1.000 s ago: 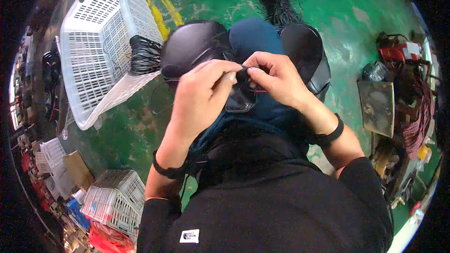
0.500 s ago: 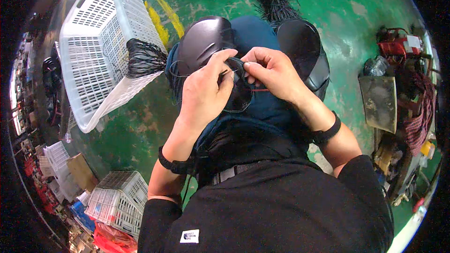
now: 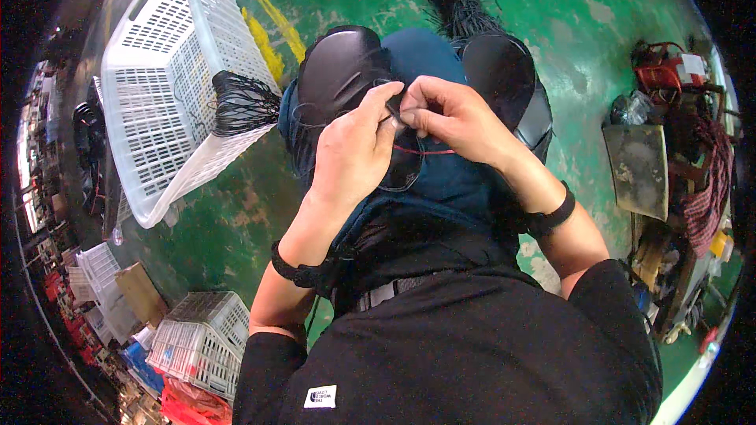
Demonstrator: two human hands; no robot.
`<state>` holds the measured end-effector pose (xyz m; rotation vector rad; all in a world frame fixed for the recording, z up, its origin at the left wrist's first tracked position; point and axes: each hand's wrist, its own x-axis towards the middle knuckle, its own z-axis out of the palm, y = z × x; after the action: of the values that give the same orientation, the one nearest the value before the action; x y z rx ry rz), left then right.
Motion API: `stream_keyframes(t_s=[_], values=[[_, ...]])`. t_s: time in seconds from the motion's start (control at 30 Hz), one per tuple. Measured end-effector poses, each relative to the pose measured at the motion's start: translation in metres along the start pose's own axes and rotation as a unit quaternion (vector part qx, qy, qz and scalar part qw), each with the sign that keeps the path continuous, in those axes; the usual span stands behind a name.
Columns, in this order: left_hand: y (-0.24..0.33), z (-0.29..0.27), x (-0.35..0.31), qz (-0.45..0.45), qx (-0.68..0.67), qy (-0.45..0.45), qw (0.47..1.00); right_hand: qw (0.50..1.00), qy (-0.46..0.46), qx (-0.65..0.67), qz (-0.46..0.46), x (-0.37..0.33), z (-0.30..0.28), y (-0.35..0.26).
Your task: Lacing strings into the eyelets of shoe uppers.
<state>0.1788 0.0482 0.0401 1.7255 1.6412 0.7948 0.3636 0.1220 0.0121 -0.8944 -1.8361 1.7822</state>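
My left hand [image 3: 350, 149] pinches the edge of a black shoe upper [image 3: 403, 173] over my lap. My right hand [image 3: 457, 118] is pinched closed on the same edge, its fingertips close to the left ones. Something thin and light shows between the fingers; its kind is unclear. Thin dark thread [image 3: 301, 121] loops out left of my left hand. A red strand [image 3: 437, 152] crosses below my right hand. Another glossy black upper [image 3: 339, 71] rests over my left knee, and more black pieces [image 3: 498, 71] lie by my right knee. The fingers hide much of the held edge.
A white plastic basket [image 3: 142, 102] stands at left, with a bundle of black cords [image 3: 242, 102] over its rim. More dark cords [image 3: 457, 0] lie ahead on the green floor. A smaller crate [image 3: 197, 346] sits lower left; a board [image 3: 636, 165] and a red bag [image 3: 669, 71] are at right.
My fingertips have shifted slightly on the held edge, and my right fingers are curled tighter. More of the red strand shows below them. The surroundings are unchanged apart from a slight view shift.
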Motion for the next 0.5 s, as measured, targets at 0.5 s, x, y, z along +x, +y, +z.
stream_keyframes(t_s=[0.5], values=[[0.007,-0.077,-0.008,-0.001,0.031,0.063,0.998,0.940,0.226,0.250,0.047,-0.017,-0.071,-0.063]])
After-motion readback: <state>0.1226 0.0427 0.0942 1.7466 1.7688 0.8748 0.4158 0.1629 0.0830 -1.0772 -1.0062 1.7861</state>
